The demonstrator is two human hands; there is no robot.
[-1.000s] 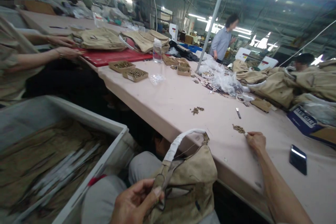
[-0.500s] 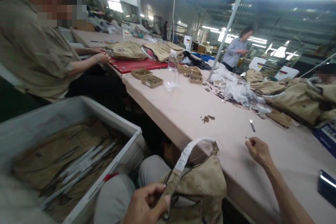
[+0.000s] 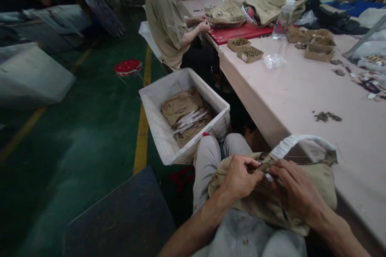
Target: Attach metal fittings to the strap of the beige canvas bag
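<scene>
A khaki bag (image 3: 316, 180) lies across my lap against the table edge, its handle (image 3: 297, 142) wrapped in white and arched upward. My left hand (image 3: 243, 174) pinches the base of the handle strap. Right beside it, my right hand (image 3: 292, 180) has its fingers closed at the same strap end; whatever small thing may be between its fingertips is too small to make out. The two hands nearly touch. On the pink table beyond the bag lies a small pile of metal pieces (image 3: 327, 117).
A white bin (image 3: 183, 154) with khaki bags stands by my knees. Small boxes of metal parts (image 3: 250, 53), a bottle (image 3: 283, 20) and a red board (image 3: 241, 33) are on the table (image 3: 301, 88). A person sits beyond the bin, near a red stool (image 3: 128, 67).
My right hand has come from over the table to the handle strap beside my left hand. The view has turned left, bringing the green floor and red stool into sight.
</scene>
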